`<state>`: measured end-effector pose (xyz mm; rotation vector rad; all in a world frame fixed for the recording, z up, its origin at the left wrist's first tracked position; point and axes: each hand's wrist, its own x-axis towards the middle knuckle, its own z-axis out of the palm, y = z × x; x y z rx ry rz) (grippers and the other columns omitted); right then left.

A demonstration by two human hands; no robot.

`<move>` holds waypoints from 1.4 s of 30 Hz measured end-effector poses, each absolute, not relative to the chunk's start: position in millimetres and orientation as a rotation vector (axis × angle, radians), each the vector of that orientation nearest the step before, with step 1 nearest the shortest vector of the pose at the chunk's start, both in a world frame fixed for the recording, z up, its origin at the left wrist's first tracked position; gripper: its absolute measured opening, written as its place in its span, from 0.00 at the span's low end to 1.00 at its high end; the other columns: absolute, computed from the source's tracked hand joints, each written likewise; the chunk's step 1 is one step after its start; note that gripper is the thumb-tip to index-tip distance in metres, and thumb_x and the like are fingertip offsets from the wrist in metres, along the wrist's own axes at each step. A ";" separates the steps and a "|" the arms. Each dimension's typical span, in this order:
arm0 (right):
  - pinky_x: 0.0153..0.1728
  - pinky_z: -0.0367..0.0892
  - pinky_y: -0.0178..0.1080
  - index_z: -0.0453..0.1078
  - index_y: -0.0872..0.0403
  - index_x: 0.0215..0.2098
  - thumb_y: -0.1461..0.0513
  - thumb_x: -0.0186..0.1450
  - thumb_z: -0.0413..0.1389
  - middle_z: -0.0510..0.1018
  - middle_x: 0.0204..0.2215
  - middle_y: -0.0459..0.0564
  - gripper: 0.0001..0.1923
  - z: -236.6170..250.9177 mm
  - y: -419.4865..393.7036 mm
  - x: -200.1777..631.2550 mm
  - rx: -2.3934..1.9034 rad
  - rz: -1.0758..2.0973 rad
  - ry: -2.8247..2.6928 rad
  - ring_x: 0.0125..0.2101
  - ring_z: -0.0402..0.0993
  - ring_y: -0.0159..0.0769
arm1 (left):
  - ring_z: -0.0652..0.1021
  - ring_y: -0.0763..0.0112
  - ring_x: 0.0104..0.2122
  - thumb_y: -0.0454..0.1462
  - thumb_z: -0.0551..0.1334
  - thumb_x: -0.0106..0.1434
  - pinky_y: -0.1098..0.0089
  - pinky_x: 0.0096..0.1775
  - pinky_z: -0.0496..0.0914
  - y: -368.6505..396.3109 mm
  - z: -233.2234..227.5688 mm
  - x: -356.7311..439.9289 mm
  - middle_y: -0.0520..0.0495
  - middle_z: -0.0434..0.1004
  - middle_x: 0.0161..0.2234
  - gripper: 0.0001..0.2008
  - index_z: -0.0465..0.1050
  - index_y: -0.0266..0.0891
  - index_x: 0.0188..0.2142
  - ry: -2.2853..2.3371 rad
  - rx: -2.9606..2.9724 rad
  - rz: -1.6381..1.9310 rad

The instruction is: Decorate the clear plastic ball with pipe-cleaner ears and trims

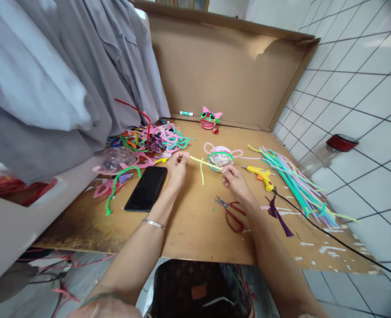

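Stretched between my two hands is a yellow pipe cleaner (204,162), and another short yellow piece hangs down or lies just beneath it. My left hand (178,167) pinches its left end, above the table and beside the phone. At the other end, my right hand (232,176) grips it with thumb and fingers. Right behind my right hand lies a clear round piece (219,159) edged in green, with pink pipe-cleaner loops like ears. Red-handled scissors (232,213) lie open below my right hand, and a yellow glue gun (261,175) rests to its right.
A black phone (146,189) and a green pipe cleaner (113,193) lie left, before a tangled colourful pile (162,139). Pipe cleaners (291,183) are bundled right, near a purple tassel (280,217). A finished-looking animal face (208,118) and glue stick (186,113) stand by the cardboard wall (222,66).
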<state>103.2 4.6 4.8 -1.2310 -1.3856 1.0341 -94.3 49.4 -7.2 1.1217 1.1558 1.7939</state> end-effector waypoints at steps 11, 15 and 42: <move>0.25 0.54 0.33 0.57 0.51 0.17 0.44 0.57 0.57 0.62 0.17 0.42 0.24 16.4 -1.8 102.9 -1.097 0.990 -1.462 0.22 0.55 0.29 | 0.64 0.80 0.19 0.38 0.65 0.54 0.77 0.22 0.57 52.4 -8.0 -90.0 0.57 0.62 0.17 0.12 0.64 0.38 0.20 1.132 0.925 1.750; 0.27 0.57 0.34 0.60 0.52 0.17 0.44 0.56 0.59 0.64 0.17 0.42 0.24 22.9 -8.0 102.1 -1.044 1.110 -1.530 0.22 0.57 0.29 | 0.65 0.82 0.17 0.41 0.68 0.53 0.78 0.21 0.58 51.5 -8.2 -86.3 0.58 0.62 0.17 0.15 0.63 0.38 0.22 1.034 0.808 1.709; 0.17 0.60 0.28 0.67 0.55 0.24 0.52 0.45 0.70 0.74 0.17 0.41 0.21 13.4 -5.4 101.8 -1.088 1.492 -1.212 0.15 0.66 0.23 | 0.72 0.81 0.20 0.39 0.70 0.50 0.79 0.24 0.66 40.3 -2.6 -72.6 0.56 0.70 0.20 0.12 0.69 0.36 0.25 0.831 0.911 1.439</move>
